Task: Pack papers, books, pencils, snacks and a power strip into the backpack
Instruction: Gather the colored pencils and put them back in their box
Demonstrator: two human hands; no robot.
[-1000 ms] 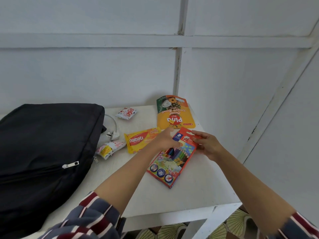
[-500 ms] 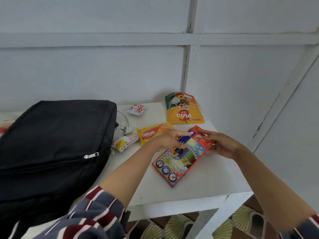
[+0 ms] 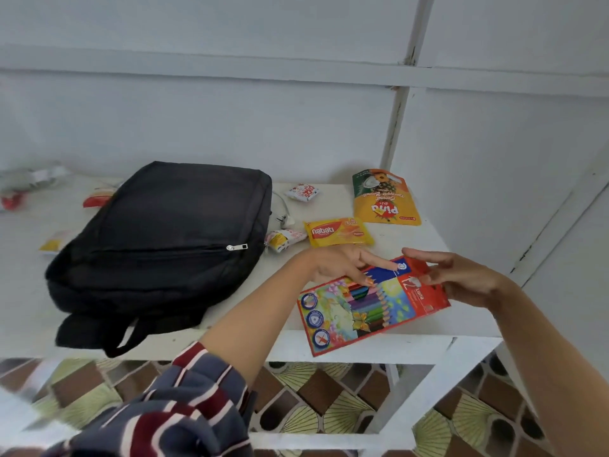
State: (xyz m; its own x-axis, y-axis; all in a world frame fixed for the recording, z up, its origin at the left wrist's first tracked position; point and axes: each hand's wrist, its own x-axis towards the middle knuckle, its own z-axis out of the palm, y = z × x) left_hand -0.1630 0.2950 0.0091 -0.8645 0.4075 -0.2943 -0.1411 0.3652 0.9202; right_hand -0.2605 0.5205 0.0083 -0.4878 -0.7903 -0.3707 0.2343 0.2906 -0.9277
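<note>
White table [image 3: 412, 240], flat top, set against a pale wall. Carries the following:

Left of centre: black backpack [image 3: 158, 245], lying flat, straps hanging over the front edge.
Just right of it: white plug [image 3: 284, 220] with cord, and a small white-and-yellow packet [image 3: 285, 239].
Further right: yellow wafer pack [image 3: 339, 232]; red-and-white sachet [image 3: 302, 192] near the back edge; orange pouch [image 3: 385, 201] at the back right.
Front right: pencil box [image 3: 362, 311], one corner past the front edge.
Left of the backpack: red packet [image 3: 95, 200] and yellow packet [image 3: 54, 243], both blurred.
</note>
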